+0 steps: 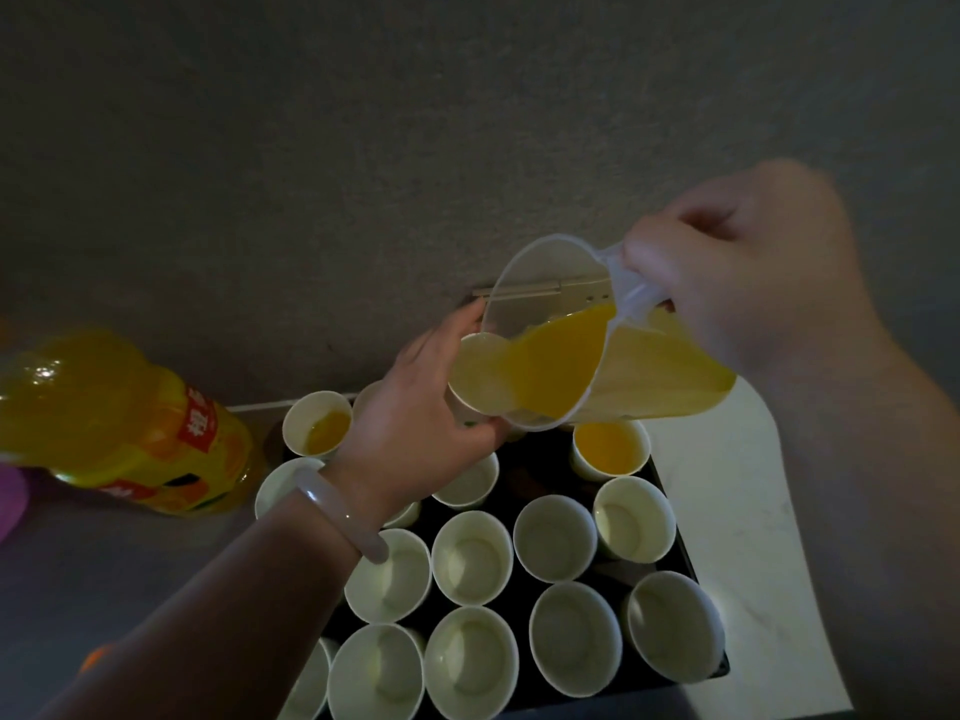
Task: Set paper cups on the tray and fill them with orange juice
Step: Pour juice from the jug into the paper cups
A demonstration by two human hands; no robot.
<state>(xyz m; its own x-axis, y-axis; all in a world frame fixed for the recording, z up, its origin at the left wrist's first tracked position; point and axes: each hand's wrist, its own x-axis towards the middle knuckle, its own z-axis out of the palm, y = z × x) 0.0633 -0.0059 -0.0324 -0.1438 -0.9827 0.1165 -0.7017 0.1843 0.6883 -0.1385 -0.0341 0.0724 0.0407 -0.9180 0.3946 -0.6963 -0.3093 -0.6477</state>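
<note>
- Cup (475, 376), mid-frame at the tray's (527, 462) far row; the left hand (415, 433) wraps round it, steadying it under the spout.
- Jug (550, 330) tipped left, the right hand (753, 283) clamped on its handle; juice seems to reach the lip, though the dim light blurs it.
- Two back cups (318, 426) hold juice; the nearer ones look empty.
- Bottle (119, 423) sits at left on the counter (753, 511).

Grey wall (311, 148) fills the top, w/ a metal bracket (524, 291) at ctr. Purple thing (10, 504) at left edge, blurry orange bit (96, 659) btm left. White counter (753, 537) at right. My pale bangle (340, 517) mid-left.
</note>
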